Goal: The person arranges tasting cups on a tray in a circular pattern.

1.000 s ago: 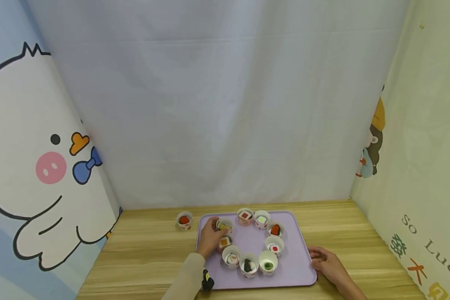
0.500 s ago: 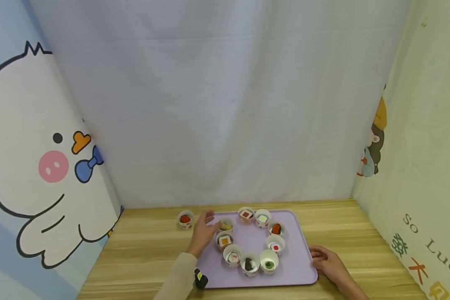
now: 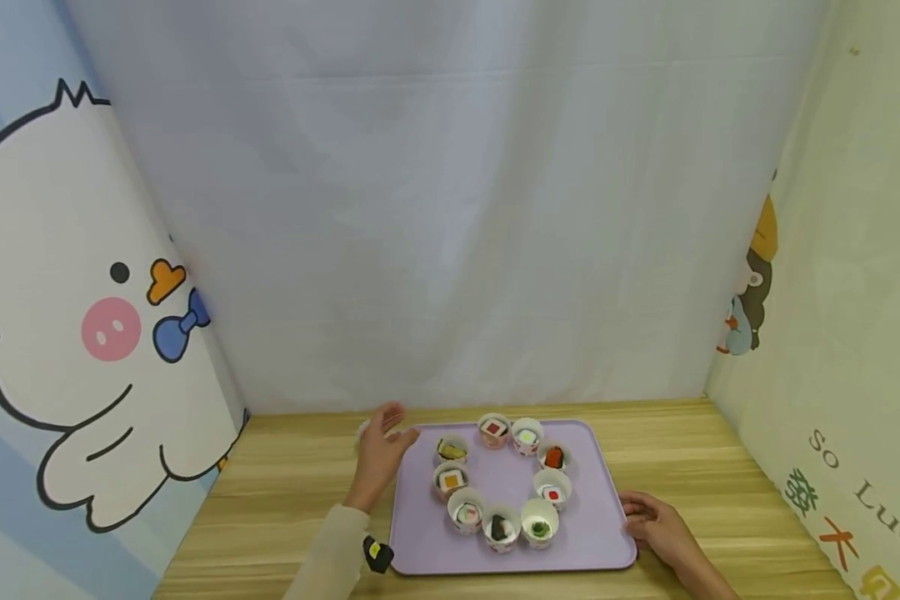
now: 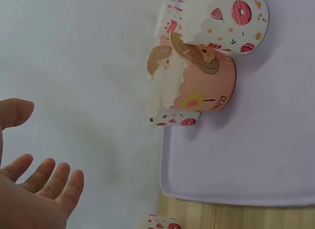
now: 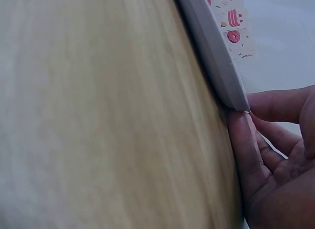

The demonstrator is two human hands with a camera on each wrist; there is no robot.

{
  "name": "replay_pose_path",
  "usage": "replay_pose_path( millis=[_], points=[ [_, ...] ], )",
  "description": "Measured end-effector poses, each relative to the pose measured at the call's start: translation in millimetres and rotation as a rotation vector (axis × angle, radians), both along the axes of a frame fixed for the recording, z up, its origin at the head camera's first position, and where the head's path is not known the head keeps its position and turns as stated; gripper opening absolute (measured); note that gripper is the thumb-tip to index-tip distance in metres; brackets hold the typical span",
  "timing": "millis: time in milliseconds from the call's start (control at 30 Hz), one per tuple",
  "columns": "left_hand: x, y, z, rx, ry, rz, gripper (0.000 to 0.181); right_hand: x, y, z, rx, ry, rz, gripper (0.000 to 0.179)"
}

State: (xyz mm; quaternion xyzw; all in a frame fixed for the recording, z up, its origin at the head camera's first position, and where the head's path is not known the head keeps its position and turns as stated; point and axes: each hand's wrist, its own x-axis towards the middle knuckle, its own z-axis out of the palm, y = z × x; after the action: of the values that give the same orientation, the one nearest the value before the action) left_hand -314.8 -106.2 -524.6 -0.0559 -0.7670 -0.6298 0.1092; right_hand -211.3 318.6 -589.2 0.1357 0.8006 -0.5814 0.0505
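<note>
My left hand (image 3: 378, 457) hovers left of the lilac tray (image 3: 596, 537), fingers spread and holding nothing. Behind that hand, a lone paper cup (image 3: 362, 428) shows only a sliver of rim; in the left wrist view this printed cup (image 4: 160, 222) peeks in at the bottom edge. On the tray several paper cups form a ring, each with a small sushi-like piece inside. Nearest the left hand is the cup with a yellow piece (image 3: 452, 451). My right hand (image 3: 662, 527) pinches the tray's right rim between thumb and finger, plain in the right wrist view (image 5: 280, 140).
The tray lies on a wood-grain table (image 3: 285, 492). A pale curtain (image 3: 457, 250) hangs behind the table. Printed cloth panels stand at both sides, with a cartoon duck (image 3: 82, 292) on the left one.
My left hand has let go of the cup with the yellow piece and moved left off the tray, now covering most of the lone cup. The right hand has stayed on the rim.
</note>
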Motion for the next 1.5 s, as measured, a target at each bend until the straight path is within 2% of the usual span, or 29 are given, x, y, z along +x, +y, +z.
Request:
replay_pose_path(
  millis=[167, 367, 533, 733, 1067, 1267, 1500],
  points=[
    [0.5, -12.1, 10.5, -0.002, 0.037, 0.028, 0.055, 0.5, 1, -0.1, -0.001, 0.001, 0.005, 0.057],
    [-1.1, -31.0, 20.8, 0.024, -0.014, 0.047, 0.055, 0.8, 2, 0.6, -0.009, 0.012, 0.012, 0.057],
    [-6.4, -47.0, 17.7, 0.037, 0.012, 0.055, 0.059, 0.8, 2, 4.8, 0.003, 0.003, 0.007, 0.056],
    [-15.2, -62.9, 2.2, 0.031, -0.008, 0.067, 0.071, 0.1, 3, 4.8, 0.0, 0.003, 0.011, 0.056],
    [-28.2, -77.5, -32.9, -0.074, -0.124, 0.044, 0.086, -1.3, 3, 2.4, -0.006, 0.004, 0.007, 0.056],
    [-37.3, -73.7, -50.0, -0.072, -0.178, 0.057, 0.088, -2.6, 4, -1.1, 0.001, 0.007, 0.003, 0.056],
    [-46.7, -63.0, -64.7, -0.095, -0.173, 0.092, 0.088, -2.0, 3, -5.5, 0.002, 0.002, -0.002, 0.056]
  ],
)
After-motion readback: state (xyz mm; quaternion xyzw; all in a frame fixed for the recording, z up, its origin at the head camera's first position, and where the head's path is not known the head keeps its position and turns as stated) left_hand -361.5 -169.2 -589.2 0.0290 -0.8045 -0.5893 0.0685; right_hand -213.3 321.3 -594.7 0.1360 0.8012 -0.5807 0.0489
